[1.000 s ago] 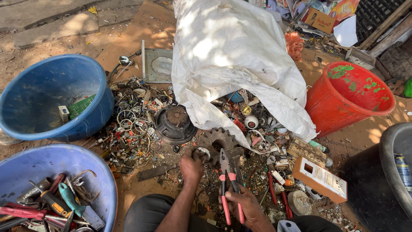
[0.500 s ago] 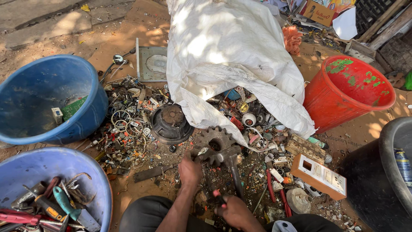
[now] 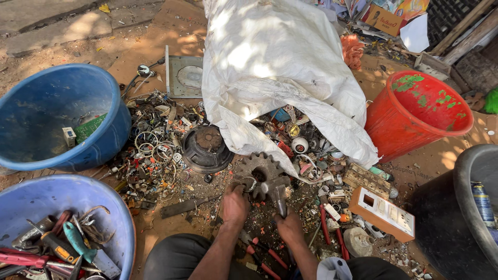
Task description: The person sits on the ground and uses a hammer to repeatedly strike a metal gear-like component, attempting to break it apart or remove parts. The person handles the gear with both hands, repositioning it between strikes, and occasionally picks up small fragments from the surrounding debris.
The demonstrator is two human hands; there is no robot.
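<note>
Two bare hands at work over a heap of scrap on dusty ground. Left hand (image 3: 236,205): fingers curled at the near left edge of a rusty toothed gear (image 3: 258,167), touching it; how firmly it grips cannot be told. Right hand (image 3: 289,225): closed round the near end of a grey metal tool (image 3: 279,193), whose far end rests against the gear. Gear: lies flat among small parts, near centre, just near of a white sack (image 3: 280,72). Round black speaker (image 3: 206,148): just left of the gear. Red-handled pliers (image 3: 264,256): on the ground between the forearms. Blue tub (image 3: 59,116): far left, holding a green circuit board. Second blue tub (image 3: 111,207): near left, holding screwdrivers and other hand tools. Red bucket (image 3: 415,114): right, tipped toward the sack. White switch plate (image 3: 384,213): right of the hands, on the ground. Grey basin (image 3: 469,197): far right edge, partly in view
</note>
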